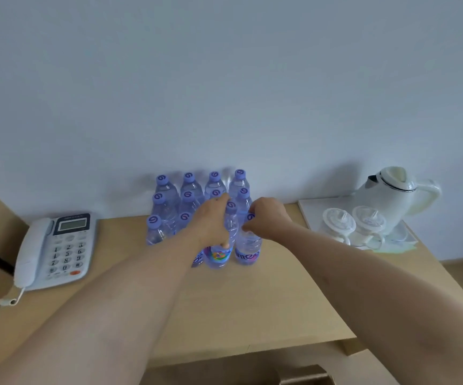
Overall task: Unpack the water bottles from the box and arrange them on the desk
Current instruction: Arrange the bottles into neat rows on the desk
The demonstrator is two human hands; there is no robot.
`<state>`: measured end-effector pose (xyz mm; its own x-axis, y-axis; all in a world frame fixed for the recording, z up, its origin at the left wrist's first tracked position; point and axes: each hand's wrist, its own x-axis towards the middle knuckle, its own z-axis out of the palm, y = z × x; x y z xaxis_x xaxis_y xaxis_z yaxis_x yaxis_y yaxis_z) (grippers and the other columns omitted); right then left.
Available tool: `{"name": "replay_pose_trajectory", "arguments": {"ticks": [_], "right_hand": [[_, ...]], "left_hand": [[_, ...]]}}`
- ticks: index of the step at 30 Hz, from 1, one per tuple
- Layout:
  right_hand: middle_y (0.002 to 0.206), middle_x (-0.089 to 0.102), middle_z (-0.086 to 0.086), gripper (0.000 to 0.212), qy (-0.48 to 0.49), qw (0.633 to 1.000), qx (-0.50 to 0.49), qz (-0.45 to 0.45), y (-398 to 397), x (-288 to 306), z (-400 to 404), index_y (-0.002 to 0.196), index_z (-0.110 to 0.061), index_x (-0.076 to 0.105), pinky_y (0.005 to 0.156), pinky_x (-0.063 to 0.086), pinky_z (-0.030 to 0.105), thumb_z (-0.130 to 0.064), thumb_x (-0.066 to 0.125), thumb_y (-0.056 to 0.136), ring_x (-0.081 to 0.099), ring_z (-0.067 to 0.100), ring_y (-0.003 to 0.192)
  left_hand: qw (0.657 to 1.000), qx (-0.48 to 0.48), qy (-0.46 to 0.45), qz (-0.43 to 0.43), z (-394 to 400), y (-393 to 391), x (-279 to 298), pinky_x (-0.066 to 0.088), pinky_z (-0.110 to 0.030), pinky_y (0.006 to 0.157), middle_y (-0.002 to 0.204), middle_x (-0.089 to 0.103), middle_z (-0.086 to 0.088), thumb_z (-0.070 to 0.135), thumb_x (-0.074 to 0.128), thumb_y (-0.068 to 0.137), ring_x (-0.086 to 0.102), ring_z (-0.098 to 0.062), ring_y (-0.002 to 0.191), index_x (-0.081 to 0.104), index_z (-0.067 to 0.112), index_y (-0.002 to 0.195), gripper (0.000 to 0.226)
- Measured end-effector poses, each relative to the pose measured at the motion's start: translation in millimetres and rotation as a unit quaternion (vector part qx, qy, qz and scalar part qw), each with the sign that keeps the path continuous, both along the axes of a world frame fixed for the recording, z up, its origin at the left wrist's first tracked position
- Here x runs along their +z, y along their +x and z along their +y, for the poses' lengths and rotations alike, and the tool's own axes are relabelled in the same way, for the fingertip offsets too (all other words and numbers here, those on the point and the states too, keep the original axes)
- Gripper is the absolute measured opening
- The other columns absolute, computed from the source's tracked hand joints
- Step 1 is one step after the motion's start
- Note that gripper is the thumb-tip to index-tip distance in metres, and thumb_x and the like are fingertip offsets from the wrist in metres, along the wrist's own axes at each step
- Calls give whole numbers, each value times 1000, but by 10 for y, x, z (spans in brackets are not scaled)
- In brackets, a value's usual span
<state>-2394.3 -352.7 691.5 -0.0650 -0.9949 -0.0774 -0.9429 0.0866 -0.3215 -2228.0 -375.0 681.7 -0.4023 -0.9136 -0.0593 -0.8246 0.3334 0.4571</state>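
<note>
Against the bench's [252, 301] back edge, rows of purple-capped water bottles [166, 201] standing upright. Left grip [213, 220] wrapped around a front-row bottle [220, 254]; right grip [266, 218] closed on the neighbouring bottle [248, 245] near its cap. Phone [55, 248] at left edge, kettle [391, 195] at right.

Clear plastic water bottles with purple caps [166, 207] stand in rows at the back middle of the pale wooden worktop [252, 307]; white corded desk telephone [55, 251] left, white tray [312, 211] carrying a white electric kettle [391, 195] right.
</note>
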Motion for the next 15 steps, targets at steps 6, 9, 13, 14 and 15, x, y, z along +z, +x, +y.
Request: {"name": "replay_pose_trajectory", "arguments": {"ticks": [6,9,13,14,15], "right_hand": [[50,36,-1,38,-3,999,15,-29,0,-5,-155,49,-15,34,44,27,25,-20,67,67,38,20,53],[49,37,-1,42,-6,999,8,-52,20,-1,-185,48,-15,37,45,29,25,-23,74,65,38,20,53],[64,61,6,27,-2,999,9,-51,43,3,-194,67,-9,65,56,46,29,-32,79,68,58,25,67],[67,63,7,27,-3,999,11,-49,44,-1,-186,71,-8,67,58,48,30,-33,79,69,59,25,69],[63,60,5,27,-7,999,10,-48,42,-12,-172,67,-10,63,54,46,29,-32,78,69,56,26,66]], "left_hand": [[998,9,-42,-39,-49,1,-97,50,-37,60,97,49,2,5,82,48,57,-25,79,38,26,116,83],[995,1,-58,-80,-57,0,-87,46,-36,58,102,46,-2,7,87,45,55,-26,82,39,20,107,80],[973,-32,-122,-194,-41,-3,-135,44,-32,58,107,39,-2,21,94,42,45,-21,92,39,14,111,89],[967,-29,-135,-212,-28,-10,-163,43,-31,58,108,41,-2,22,94,45,45,-21,93,39,15,112,87],[963,-25,-149,-224,-15,-23,-188,43,-30,60,109,43,-3,20,92,49,46,-21,94,40,15,115,84]]}}
